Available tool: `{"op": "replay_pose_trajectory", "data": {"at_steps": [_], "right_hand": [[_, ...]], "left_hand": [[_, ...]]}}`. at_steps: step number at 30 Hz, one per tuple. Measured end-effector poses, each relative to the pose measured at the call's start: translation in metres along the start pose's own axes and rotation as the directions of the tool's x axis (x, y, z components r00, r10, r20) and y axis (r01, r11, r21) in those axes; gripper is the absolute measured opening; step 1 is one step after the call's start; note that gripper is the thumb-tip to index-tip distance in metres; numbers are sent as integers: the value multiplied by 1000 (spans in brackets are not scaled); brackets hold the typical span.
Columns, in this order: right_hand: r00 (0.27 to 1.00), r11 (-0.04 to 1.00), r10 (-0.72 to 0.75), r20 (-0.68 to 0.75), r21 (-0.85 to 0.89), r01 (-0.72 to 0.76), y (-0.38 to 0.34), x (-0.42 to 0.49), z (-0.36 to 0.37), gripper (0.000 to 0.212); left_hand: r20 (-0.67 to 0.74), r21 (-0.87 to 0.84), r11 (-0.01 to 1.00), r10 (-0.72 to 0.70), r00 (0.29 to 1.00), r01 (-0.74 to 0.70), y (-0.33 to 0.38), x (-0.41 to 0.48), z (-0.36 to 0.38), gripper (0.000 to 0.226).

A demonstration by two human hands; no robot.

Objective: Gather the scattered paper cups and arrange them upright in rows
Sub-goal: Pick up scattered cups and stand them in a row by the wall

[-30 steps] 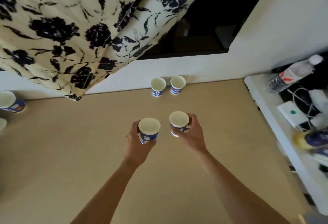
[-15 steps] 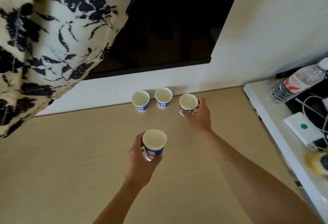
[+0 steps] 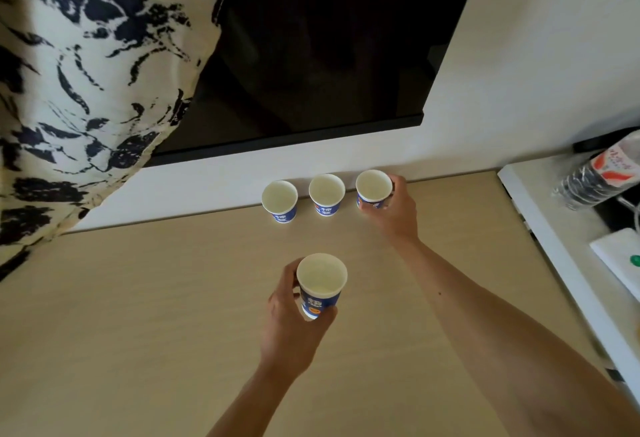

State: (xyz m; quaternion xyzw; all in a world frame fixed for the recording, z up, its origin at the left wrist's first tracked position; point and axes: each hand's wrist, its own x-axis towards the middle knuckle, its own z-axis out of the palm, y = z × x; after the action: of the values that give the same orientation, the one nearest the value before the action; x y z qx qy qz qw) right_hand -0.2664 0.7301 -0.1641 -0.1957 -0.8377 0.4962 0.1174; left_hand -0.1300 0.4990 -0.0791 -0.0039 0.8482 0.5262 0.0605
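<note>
Two blue-and-white paper cups stand upright against the back wall, the left cup [image 3: 280,201] and the middle cup [image 3: 326,194]. A third cup [image 3: 373,188] is just right of them in the same row, with my right hand [image 3: 393,209] wrapped around its right side. My left hand [image 3: 294,325] grips a fourth cup [image 3: 321,283] upright above the middle of the beige table [image 3: 138,315], well in front of the row. All cups are empty, mouths up.
A floral curtain [image 3: 86,73] hangs over the table's back left. A dark window [image 3: 329,38] sits above the white sill. On the white shelf [image 3: 554,246] at right lie a plastic water bottle [image 3: 599,173] and a white device [image 3: 620,260].
My right hand carried its cup back to the wall and set it right of the two standing cups. My left hand stayed mid-table with its cup. The view tilted up and right.
</note>
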Motion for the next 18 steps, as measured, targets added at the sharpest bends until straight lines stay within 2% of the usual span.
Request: {"op": "replay_pose_trajectory", "data": {"at_steps": [10,13,15,17,18], "right_hand": [[999,999,-28,24,42,27,7,10,5,65],[999,996,5,32,83,-8,9,4,4,83],[995,989,104,-5,105,-103,8,-11,1,91],[986,979,154,-63,142,-144,2,-37,-5,80],[987,972,157,-35,185,-148,0,-51,-10,71]], "left_hand": [[-8,-4,1000,3,1000,-3,1,2,7,68],[-12,-1,1000,1,1000,-1,0,2,7,68],[-18,0,1000,-9,1000,9,1,2,7,69],[-33,3,1000,-16,999,16,3,4,8,69],[-42,6,1000,-16,999,16,4,5,10,70]]}}
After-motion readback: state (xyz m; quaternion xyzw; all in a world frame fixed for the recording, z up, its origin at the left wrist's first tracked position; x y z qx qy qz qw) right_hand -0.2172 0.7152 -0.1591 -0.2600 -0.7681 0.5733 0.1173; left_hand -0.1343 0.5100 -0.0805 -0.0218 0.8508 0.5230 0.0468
